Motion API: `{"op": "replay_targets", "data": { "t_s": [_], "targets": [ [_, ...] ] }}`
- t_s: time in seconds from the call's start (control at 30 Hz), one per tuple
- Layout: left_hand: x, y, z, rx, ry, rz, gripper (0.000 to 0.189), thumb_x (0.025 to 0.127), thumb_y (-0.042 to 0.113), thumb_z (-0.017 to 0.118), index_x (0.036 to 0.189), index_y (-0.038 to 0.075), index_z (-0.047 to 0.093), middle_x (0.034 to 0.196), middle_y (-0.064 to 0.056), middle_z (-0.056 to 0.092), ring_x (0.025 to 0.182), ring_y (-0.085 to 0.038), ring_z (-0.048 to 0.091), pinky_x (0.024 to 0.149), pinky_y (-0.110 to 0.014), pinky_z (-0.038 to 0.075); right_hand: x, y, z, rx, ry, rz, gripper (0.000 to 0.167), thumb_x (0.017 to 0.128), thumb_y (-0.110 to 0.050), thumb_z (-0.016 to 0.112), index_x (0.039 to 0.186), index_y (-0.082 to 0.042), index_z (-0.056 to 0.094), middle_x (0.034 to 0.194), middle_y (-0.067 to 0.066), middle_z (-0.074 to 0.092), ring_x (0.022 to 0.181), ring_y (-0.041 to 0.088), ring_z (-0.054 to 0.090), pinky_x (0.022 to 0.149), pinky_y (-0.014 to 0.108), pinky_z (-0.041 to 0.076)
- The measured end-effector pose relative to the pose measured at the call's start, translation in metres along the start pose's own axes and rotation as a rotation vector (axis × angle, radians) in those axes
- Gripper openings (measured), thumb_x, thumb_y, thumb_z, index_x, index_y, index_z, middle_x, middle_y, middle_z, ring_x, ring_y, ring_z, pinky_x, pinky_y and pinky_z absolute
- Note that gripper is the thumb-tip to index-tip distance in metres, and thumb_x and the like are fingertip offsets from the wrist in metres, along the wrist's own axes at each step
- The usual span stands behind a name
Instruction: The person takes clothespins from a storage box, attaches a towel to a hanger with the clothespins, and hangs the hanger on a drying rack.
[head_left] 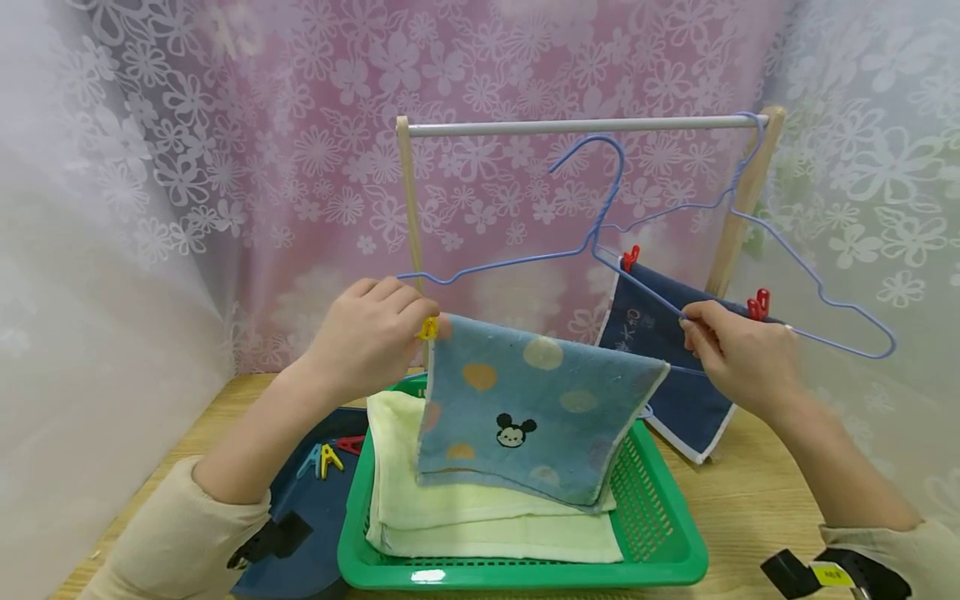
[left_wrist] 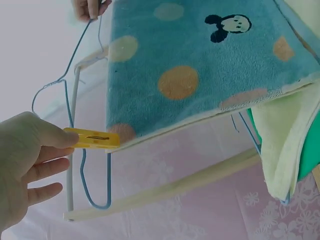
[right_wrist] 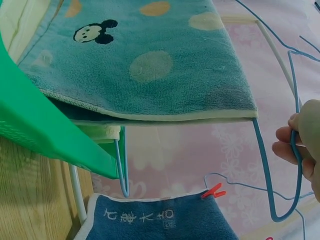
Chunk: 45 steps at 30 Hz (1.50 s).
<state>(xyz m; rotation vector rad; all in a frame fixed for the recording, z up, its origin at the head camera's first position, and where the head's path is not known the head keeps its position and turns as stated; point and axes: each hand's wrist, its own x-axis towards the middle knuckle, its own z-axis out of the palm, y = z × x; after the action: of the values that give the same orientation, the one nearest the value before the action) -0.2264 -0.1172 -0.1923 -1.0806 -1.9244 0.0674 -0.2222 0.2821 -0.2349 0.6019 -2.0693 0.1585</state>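
A light blue towel (head_left: 540,400) with spots and a mouse face hangs folded over the bottom bar of a blue wire hanger (head_left: 517,260). At the towel's left upper corner, my left hand (head_left: 375,333) pinches a yellow clothespin (left_wrist: 92,138) between thumb and finger. The clothespin's tip meets the towel edge in the left wrist view. My right hand (head_left: 742,354) grips the hanger's right side, apart from the towel, with thumb and fingers round the wire (right_wrist: 298,150). The hanger's hook is off the rod, in front of it.
Below the towel, a green basket (head_left: 525,575) holds pale yellow towels (head_left: 495,533). A dark blue tray (head_left: 300,533) on the left contains several clothespins (head_left: 328,458). Behind stands a rack with a white rod (head_left: 585,127); a second hanger there bears a navy towel (head_left: 645,325) with red clothespins (head_left: 759,304).
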Motion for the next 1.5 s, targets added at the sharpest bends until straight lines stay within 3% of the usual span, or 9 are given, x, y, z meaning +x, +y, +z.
{"op": "replay_targets", "data": {
  "t_s": [0.3,0.53,0.93,1.1,1.23,1.5],
  "targets": [
    [0.008,0.004,0.003,0.005,0.043,-0.033,0.014,0.078,0.001,0.06,0.089,0.004,0.069,0.083,-0.006,0.067,0.079,-0.025,0.06,0.067,-0.036,0.048,0.001,0.0,-0.001,-0.002,0.008,-0.009,0.015,0.076,0.0,0.067,0.09,-0.001,0.062,0.062,0.003,0.061,0.041,0.014,0.048,0.034,0.022,0.026],
    [0.015,0.004,0.002,0.019,0.104,-0.029,0.022,0.068,0.014,0.079,0.085,0.005,0.069,0.078,-0.005,0.066,0.07,-0.023,0.057,0.057,-0.031,0.044,0.001,-0.001,-0.001,0.002,0.015,-0.02,0.015,0.076,0.0,0.067,0.09,-0.001,0.062,0.062,0.003,0.06,0.042,0.014,0.049,0.035,0.022,0.027],
    [0.014,0.006,0.008,0.046,0.01,-0.029,0.021,0.068,0.015,0.081,0.084,0.007,0.071,0.077,-0.003,0.066,0.072,-0.021,0.057,0.058,-0.03,0.045,0.002,-0.002,-0.001,-0.015,0.02,-0.053,0.015,0.077,-0.001,0.065,0.091,-0.003,0.062,0.062,0.002,0.06,0.039,0.012,0.045,0.034,0.023,0.026],
    [0.013,0.008,0.013,0.048,0.013,-0.024,0.01,0.072,0.005,0.074,0.081,0.008,0.071,0.075,-0.003,0.066,0.069,-0.02,0.057,0.056,-0.029,0.045,0.002,-0.002,-0.001,-0.013,0.022,-0.059,0.016,0.077,0.0,0.065,0.092,-0.003,0.062,0.062,0.003,0.06,0.037,0.012,0.042,0.035,0.022,0.025],
    [0.013,0.008,0.017,0.038,0.02,-0.024,0.014,0.073,-0.004,0.066,0.078,0.008,0.071,0.072,-0.002,0.065,0.066,-0.019,0.057,0.052,-0.028,0.044,0.002,-0.002,-0.001,-0.01,0.021,-0.059,0.018,0.076,0.001,0.066,0.092,-0.003,0.062,0.062,0.004,0.06,0.036,0.011,0.04,0.035,0.022,0.024],
    [0.011,0.009,0.022,0.053,0.027,-0.022,0.013,0.074,-0.003,0.065,0.076,0.008,0.071,0.069,-0.002,0.064,0.063,-0.018,0.055,0.047,-0.025,0.039,0.003,-0.001,0.001,-0.01,0.04,-0.09,0.013,0.079,-0.002,0.062,0.092,-0.002,0.063,0.061,0.003,0.06,0.036,0.01,0.039,0.034,0.022,0.022]
  ]
}}
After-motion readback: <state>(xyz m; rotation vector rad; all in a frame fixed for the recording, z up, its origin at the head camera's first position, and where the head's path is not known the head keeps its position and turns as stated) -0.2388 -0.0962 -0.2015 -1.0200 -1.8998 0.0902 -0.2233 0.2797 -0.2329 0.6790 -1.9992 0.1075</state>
